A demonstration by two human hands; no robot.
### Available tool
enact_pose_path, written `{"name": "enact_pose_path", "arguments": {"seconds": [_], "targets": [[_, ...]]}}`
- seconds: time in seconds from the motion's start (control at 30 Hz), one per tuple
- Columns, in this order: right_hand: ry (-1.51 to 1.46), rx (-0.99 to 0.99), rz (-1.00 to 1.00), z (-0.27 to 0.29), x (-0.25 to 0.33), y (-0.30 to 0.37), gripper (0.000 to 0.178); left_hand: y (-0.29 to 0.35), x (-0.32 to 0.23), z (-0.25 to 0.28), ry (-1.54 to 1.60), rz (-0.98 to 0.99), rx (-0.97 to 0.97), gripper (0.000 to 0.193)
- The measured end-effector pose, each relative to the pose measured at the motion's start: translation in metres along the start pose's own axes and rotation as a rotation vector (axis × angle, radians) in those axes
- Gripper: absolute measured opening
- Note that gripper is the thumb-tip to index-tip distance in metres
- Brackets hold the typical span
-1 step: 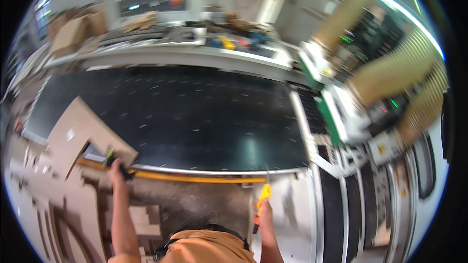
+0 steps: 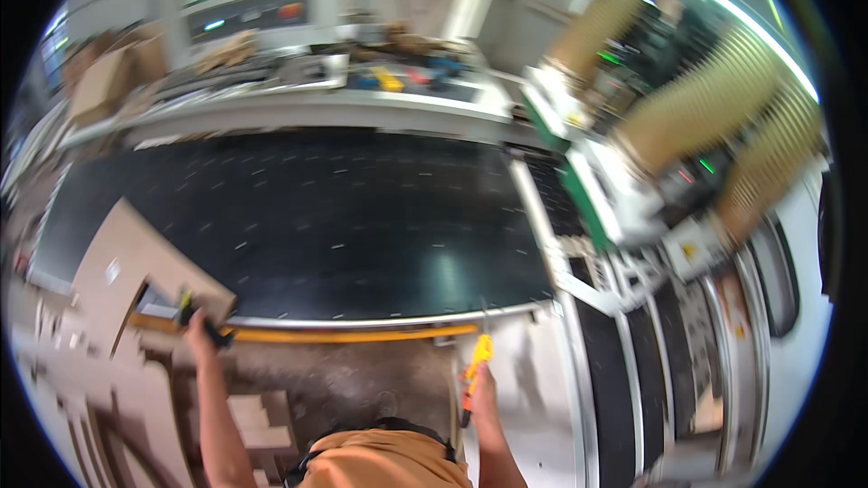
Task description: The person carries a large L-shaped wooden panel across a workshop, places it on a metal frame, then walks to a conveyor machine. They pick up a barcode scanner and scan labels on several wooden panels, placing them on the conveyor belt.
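Observation:
My left hand (image 2: 198, 341) is closed round a black hand tool (image 2: 216, 334) with a yellow-green part, its exact kind unclear. It is beside the cut-out edge of a large brown board (image 2: 137, 239), which lies partly over the left end of a black work surface (image 2: 362, 235). On the right, my right hand (image 2: 485, 385) grips a yellow-and-orange hand tool (image 2: 482, 351). A thin tip points up from it toward the front edge of the black surface. Blur hides the finer shape of both tools.
A yellow strip (image 2: 334, 337) runs along the front edge. Machine heads with ribbed tan hoses (image 2: 705, 99) stand at the right. More cut brown boards (image 2: 136, 398) are at the lower left. Behind, a ledge (image 2: 307, 107) carries gloves, tools and boxes.
The whole view has shifted, so the table, the machine and both hands appear slightly farther left. Both hands keep hold of their tools.

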State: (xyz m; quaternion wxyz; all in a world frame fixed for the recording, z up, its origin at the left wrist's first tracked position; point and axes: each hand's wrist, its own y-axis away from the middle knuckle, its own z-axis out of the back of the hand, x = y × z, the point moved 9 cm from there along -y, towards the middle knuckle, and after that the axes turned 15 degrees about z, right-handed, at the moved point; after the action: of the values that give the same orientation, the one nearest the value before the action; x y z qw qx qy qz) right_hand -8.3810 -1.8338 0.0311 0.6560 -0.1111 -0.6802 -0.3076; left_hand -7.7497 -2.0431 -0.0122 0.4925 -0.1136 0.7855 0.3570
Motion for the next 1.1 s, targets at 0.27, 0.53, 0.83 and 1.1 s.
{"name": "enact_pose_path", "arguments": {"seconds": [0.27,0.53,0.83,1.1], "targets": [[-0.078,-0.535,0.313,0.093,0.043,-0.026,0.044,-0.026,0.005,0.011,-0.182,-0.127,-0.016,0.045],[-0.087,-0.748,0.401,0.128,0.067,-0.013,0.046,-0.003,0.011,0.006,-0.230,0.123,-0.100,0.054],[-0.045,-0.729,0.630,0.112,0.076,-0.012,0.047,-0.009,0.010,0.002,-0.004,0.190,-0.013,0.040],[-0.113,-0.574,0.326,0.114,0.058,-0.070,0.051,0.014,0.000,-0.002,-0.102,0.087,-0.161,0.026]]}}
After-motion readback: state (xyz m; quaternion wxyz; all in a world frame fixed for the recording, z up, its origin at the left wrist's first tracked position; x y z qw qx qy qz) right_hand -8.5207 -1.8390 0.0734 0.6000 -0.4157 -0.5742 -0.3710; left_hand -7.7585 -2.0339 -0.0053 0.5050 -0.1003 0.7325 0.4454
